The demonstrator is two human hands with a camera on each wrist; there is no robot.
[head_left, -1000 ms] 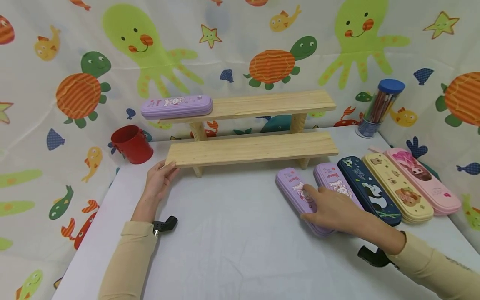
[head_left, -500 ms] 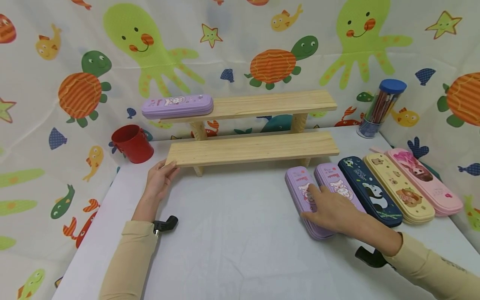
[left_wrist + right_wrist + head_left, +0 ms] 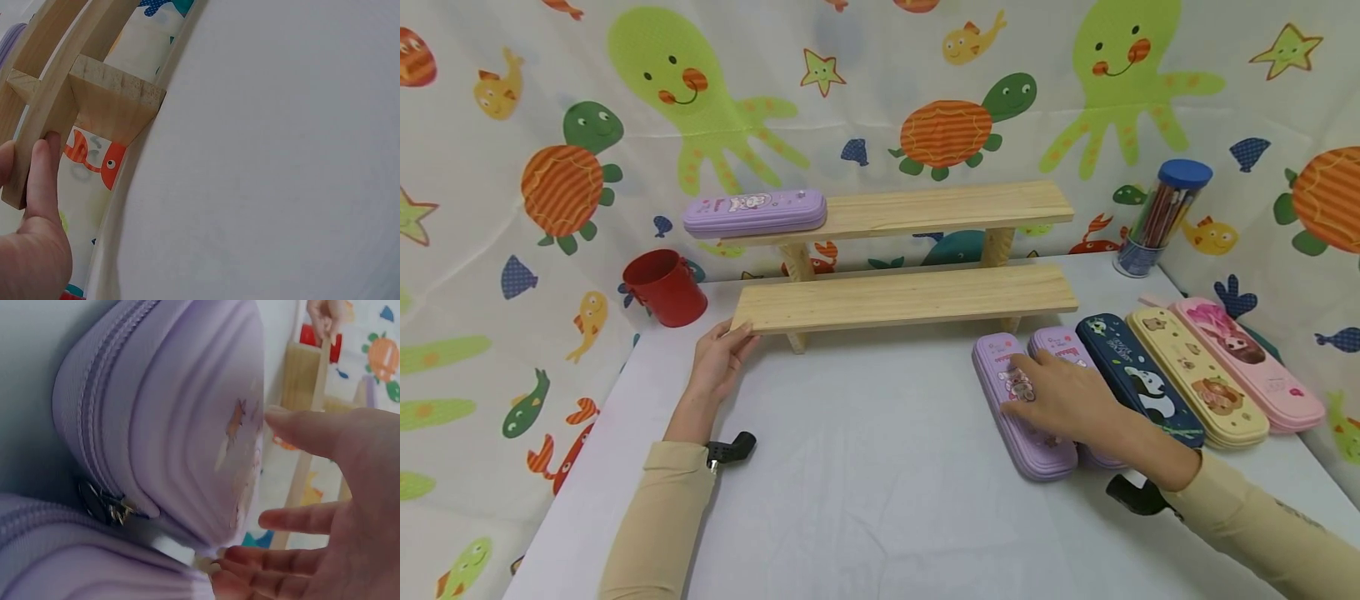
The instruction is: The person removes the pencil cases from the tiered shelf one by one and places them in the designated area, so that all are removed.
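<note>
My left hand (image 3: 718,358) pinches the left end of the lower board of a two-tier wooden shelf (image 3: 910,298), thumb on top and fingers beneath; the left wrist view shows those fingers (image 3: 45,172) against the board. My right hand (image 3: 1063,400) is over a purple zippered pencil case (image 3: 1030,450), its fingers loosely spread. In the right wrist view the thumb is near the top of this pencil case (image 3: 194,412), and other fingertips are by the gap beside a second purple pencil case (image 3: 1060,342). Whether they touch is unclear. Another purple pencil case (image 3: 754,213) lies on the upper board's left end.
Right of the purple pair lie a navy panda pencil case (image 3: 1138,379), a yellow one (image 3: 1198,375) and a pink one (image 3: 1247,362), side by side. A red cup (image 3: 665,287) stands left of the shelf; a blue-lidded pencil tube (image 3: 1161,218) stands behind right. Patterned cloth hangs behind.
The nearer purple pencil case has slid right, up beside the second one, with my right hand on it. Since then that hand has shifted slightly away from me along it. My left hand has stayed put.
</note>
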